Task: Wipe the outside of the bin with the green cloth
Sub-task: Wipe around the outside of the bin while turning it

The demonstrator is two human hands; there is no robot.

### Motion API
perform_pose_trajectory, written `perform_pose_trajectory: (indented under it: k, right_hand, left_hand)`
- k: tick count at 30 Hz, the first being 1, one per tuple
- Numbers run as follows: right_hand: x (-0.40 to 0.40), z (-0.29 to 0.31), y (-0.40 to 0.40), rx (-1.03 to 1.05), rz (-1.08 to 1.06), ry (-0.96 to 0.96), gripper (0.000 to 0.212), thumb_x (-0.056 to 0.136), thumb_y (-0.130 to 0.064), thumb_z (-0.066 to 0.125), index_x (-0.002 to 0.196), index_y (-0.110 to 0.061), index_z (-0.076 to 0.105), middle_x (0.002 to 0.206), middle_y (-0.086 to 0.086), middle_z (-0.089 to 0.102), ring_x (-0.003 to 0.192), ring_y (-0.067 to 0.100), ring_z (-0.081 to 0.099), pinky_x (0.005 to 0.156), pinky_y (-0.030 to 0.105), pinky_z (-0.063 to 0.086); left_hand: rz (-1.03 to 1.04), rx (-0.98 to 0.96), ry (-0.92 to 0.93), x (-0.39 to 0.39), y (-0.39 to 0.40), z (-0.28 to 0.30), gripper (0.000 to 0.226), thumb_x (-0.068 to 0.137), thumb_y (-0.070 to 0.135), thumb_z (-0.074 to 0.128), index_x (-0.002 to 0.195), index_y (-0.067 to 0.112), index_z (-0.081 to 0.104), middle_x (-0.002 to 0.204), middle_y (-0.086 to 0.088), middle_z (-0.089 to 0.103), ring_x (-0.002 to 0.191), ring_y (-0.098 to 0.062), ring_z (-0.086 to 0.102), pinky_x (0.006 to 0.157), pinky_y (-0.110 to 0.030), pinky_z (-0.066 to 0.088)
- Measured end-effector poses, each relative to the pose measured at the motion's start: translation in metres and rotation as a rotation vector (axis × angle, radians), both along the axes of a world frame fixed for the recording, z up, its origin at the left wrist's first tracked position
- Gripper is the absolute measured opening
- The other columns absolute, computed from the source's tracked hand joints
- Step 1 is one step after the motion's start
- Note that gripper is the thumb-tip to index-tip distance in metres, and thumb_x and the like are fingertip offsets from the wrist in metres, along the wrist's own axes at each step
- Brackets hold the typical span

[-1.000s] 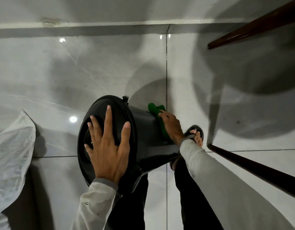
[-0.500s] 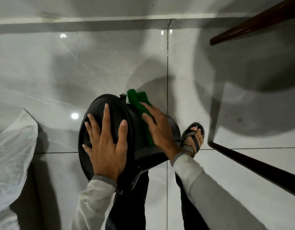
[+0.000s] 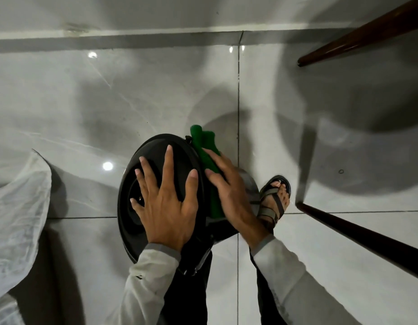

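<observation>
A black round bin (image 3: 130,198) is tilted on the glossy tiled floor, its closed lid facing up at me. My left hand (image 3: 167,202) lies flat on the lid with the fingers spread, holding the bin steady. My right hand (image 3: 231,195) presses the green cloth (image 3: 204,148) against the bin's outer side wall, just behind the lid's rim. The cloth's upper end sticks out past my fingers near the hinge. Much of the bin's side wall is hidden under my right hand and the cloth.
A white plastic bag (image 3: 18,219) lies crumpled on the floor to the left. Dark wooden furniture legs (image 3: 358,233) slant in from the right, another wooden leg (image 3: 358,36) at top right. My sandalled foot (image 3: 273,200) stands right of the bin. A wall base runs along the top.
My right hand has slid the green cloth up the bin's side, from the lower wall near my foot to just under the lid rim. The left hand has stayed on the lid.
</observation>
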State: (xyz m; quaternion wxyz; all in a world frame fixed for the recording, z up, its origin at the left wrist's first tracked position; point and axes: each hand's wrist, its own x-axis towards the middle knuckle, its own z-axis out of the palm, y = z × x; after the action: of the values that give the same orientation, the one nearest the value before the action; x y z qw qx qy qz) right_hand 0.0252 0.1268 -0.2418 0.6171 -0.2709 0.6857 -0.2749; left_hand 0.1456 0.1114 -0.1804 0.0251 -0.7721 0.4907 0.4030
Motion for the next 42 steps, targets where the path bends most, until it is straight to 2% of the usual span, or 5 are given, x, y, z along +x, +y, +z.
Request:
perform_pose_trajectory:
  k: [11, 16, 23, 33, 42]
  right_hand:
    - [-0.065, -0.085, 0.011, 0.476, 0.059, 0.126, 0.028, 0.103, -0.044, 0.051, 0.11, -0.028, 0.073, 0.117, 0.005, 0.068, 0.124, 0.036, 0.062, 0.093, 0.036, 0.039]
    - [-0.044, -0.057, -0.005, 0.314, 0.039, -0.016, 0.044, 0.103, -0.03, 0.054, 0.146, -0.029, 0.062, 0.159, 0.004, 0.057, 0.148, 0.028, 0.05, 0.128, 0.043, 0.034]
    - [0.005, 0.007, 0.03, -0.104, 0.098, 0.037, 0.057, 0.094, -0.05, 0.048, 0.149, -0.034, 0.057, 0.154, -0.01, 0.057, 0.145, 0.011, 0.052, 0.122, 0.039, 0.042]
    - [-0.066, -0.096, 0.048, 0.376, -0.132, 0.15, 0.024, 0.106, -0.024, 0.055, 0.122, -0.022, 0.073, 0.126, 0.013, 0.071, 0.132, 0.039, 0.061, 0.1, 0.032, 0.041]
    - [-0.021, -0.004, 0.052, 0.062, -0.065, 0.05, 0.05, 0.095, -0.031, 0.067, 0.144, -0.025, 0.062, 0.155, 0.005, 0.056, 0.144, 0.021, 0.053, 0.122, 0.038, 0.041]
  left_hand:
    - [-0.029, -0.013, 0.009, -0.009, 0.004, 0.0, 0.075, 0.084, 0.077, 0.028, 0.155, 0.061, 0.009, 0.176, 0.001, -0.003, 0.163, -0.022, -0.005, 0.125, -0.072, 0.004]
    - [0.019, -0.029, 0.022, 0.002, 0.011, 0.002, 0.078, 0.081, 0.079, 0.025, 0.155, 0.06, 0.012, 0.177, 0.002, -0.002, 0.163, -0.022, -0.002, 0.126, -0.071, 0.006]
    - [0.065, -0.062, 0.038, 0.006, 0.041, 0.008, 0.078, 0.083, 0.077, 0.025, 0.157, 0.056, 0.011, 0.176, 0.004, -0.004, 0.163, -0.02, -0.002, 0.126, -0.071, 0.006]
    - [0.009, -0.074, 0.016, -0.008, 0.049, 0.005, 0.077, 0.083, 0.078, 0.024, 0.156, 0.058, 0.008, 0.176, 0.006, -0.007, 0.163, -0.018, -0.007, 0.126, -0.068, 0.001]
    - [0.172, -0.103, 0.028, -0.003, 0.045, 0.007, 0.076, 0.084, 0.075, 0.027, 0.156, 0.055, 0.019, 0.176, 0.002, 0.003, 0.163, -0.019, 0.001, 0.125, -0.072, 0.003]
